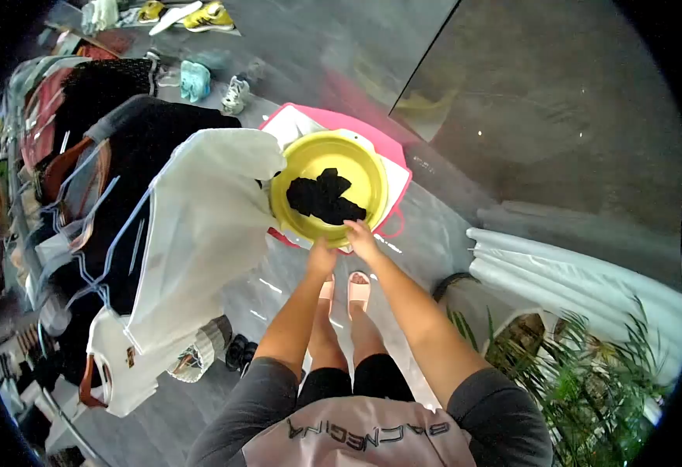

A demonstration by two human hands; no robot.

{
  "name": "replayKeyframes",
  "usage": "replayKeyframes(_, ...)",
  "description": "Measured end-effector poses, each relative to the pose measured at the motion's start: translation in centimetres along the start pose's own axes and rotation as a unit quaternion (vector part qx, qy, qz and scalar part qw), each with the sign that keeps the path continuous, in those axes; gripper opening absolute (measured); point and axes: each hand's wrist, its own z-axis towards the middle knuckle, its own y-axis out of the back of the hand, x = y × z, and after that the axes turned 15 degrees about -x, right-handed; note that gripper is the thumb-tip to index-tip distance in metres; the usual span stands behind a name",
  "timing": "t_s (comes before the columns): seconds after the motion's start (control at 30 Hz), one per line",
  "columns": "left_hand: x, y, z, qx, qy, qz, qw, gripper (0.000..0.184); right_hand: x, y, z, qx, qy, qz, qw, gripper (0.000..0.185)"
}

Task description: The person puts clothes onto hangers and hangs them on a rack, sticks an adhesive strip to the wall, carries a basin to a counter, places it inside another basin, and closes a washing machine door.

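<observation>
The yellow basin [369,180] is right in front of me, and the black cloth [321,196] lies in the bottom of it. My right fingers [352,225] are at the near side of the basin, just by the edge of the cloth. I can't tell if they touch the cloth or hold the rim. My left fingers [322,247] are at the near side of the basin too, and they look too blurry to tell if they are bent around it.

I think the basin sits on the pink and white bin [384,138] so it is up off the floor [442,237] and easy to reach. Both arms go straight down to its near side, maybe because that side is closest to me. Its round wall goes up around the cloth, so I guess the cloth can't slide out.

The basin looks smooth and hard, like plastic. The cloth looks soft, all crumpled up in a lumpy shape. The bin under the basin has straight sides and corners. Left of the basin, a white garment [201,218] hangs down, and it looks thin, with soft folds. The floor around the basin is gray and shiny.
</observation>
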Motion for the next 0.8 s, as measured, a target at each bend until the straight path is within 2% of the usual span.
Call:
replayKeyframes(0.07, 1.8, -3.5, 3.4, 0.026, 0.037, -0.026, 0.999, 0.050, -0.6, -2.3, 3.0, -0.044, -0.042, -0.002, 0.998, 0.035)
replayKeyframes(0.1, 2.3, -4.7, 5.0, 0.026, 0.091, -0.062, 0.994, 0.051, -2.3, -3.6, 4.5, -0.042, -0.014, -0.055, 0.998, 0.045)
replayKeyframes(0.13, 3.0, -5.9, 6.4, 0.024, 0.147, -0.100, 0.984, 0.052, -2.2, -4.1, 5.7, -0.047, -0.039, -0.110, 0.992, 0.055)
replayKeyframes(0.2, 6.8, -9.3, 9.3, -0.074, 0.123, -0.090, 0.986, 0.059, -1.6, -4.6, 7.5, -0.051, -0.063, -0.178, 0.981, 0.074)
replayKeyframes(0.23, 6.3, -9.6, 10.7, -0.128, 0.175, -0.064, 0.974, 0.071, -2.5, -5.4, 8.4, -0.053, -0.061, -0.190, 0.978, 0.081)
replayKeyframes(0.27, 10.8, -12.4, 12.8, -0.171, 0.190, -0.158, 0.954, 0.080, -3.9, -6.5, 9.7, -0.049, -0.048, -0.185, 0.980, 0.085)
replayKeyframes(0.3, 11.0, -13.0, 14.1, -0.222, 0.234, -0.174, 0.930, 0.088, -5.6, -7.5, 10.6, -0.053, -0.023, -0.189, 0.980, 0.088)
replayKeyframes(0.33, 9.6, -12.7, 15.3, -0.241, 0.344, -0.157, 0.894, 0.093, -5.6, -7.8, 11.2, -0.024, -0.063, -0.168, 0.983, 0.089)
replayKeyframes(0.37, 9.8, -13.2, 16.2, -0.273, 0.366, -0.204, 0.866, 0.094, -5.5, -8.3, 11.8, 0.005, -0.103, -0.147, 0.984, 0.090)
replayKeyframes(0.43, 7.4, -11.2, 17.3, -0.208, 0.468, -0.081, 0.855, 0.087, -8.5, -11.2, 12.9, -0.013, -0.136, -0.150, 0.979, 0.091)
replayKeyframes(0.47, 8.8, -11.6, 17.4, -0.208, 0.473, -0.076, 0.853, 0.087, -5.5, -10.2, 13.0, 0.035, -0.192, -0.206, 0.959, 0.094)
replayKeyframes(0.5, 9.6, -11.3, 17.4, -0.149, 0.476, -0.243, 0.832, 0.077, -3.3, -9.3, 12.9, 0.030, -0.203, -0.169, 0.964, 0.082)
replayKeyframes(0.53, 10.0, -10.8, 17.4, -0.087, 0.461, -0.403, 0.786, 0.067, -4.4, -9.8, 12.9, 0.031, -0.229, -0.030, 0.973, 0.073)
replayKeyframes(0.57, 10.0, -10.3, 16.9, -0.089, 0.461, -0.402, 0.786, 0.067, -4.9, -9.7, 12.9, 0.029, -0.249, 0.110, 0.962, 0.063)
replayKeyframes(0.6, 7.6, -8.5, 15.8, -0.052, 0.433, -0.461, 0.773, 0.057, -4.8, -9.2, 12.5, 0.012, -0.237, 0.234, 0.943, 0.049)
replayKeyframes(0.63, 5.9, -6.6, 14.5, -0.014, 0.400, -0.520, 0.755, 0.050, -2.8, -7.3, 11.7, 0.039, -0.250, 0.338, 0.906, 0.049)
replayKeyframes(0.67, 4.6, -5.1, 13.3, 0.014, 0.316, -0.583, 0.749, 0.058, -1.0, -5.7, 10.9, 0.020, -0.278, 0.419, 0.864, 0.051)
replayKeyframes(0.7, 4.0, -4.0, 12.0, 0.015, 0.257, -0.586, 0.768, 0.059, 0.6, -4.1, 10.0, 0.003, -0.302, 0.496, 0.814, 0.052)
replayKeyframes(0.73, 2.2, -1.8, 10.6, 0.042, 0.332, -0.548, 0.767, 0.059, 2.2, -2.5, 9.1, -0.001, -0.336, 0.495, 0.802, 0.053)
replayKeyframes(0.77, 1.7, -0.8, 9.5, 0.106, 0.222, -0.609, 0.754, 0.062, 3.9, -0.6, 8.0, -0.005, -0.370, 0.492, 0.788, 0.054)
replayKeyframes(0.8, -1.0, 2.3, 7.6, 0.112, 0.286, -0.499, 0.810, 0.066, 4.4, 0.3, 6.7, 0.018, -0.317, 0.531, 0.786, 0.053)
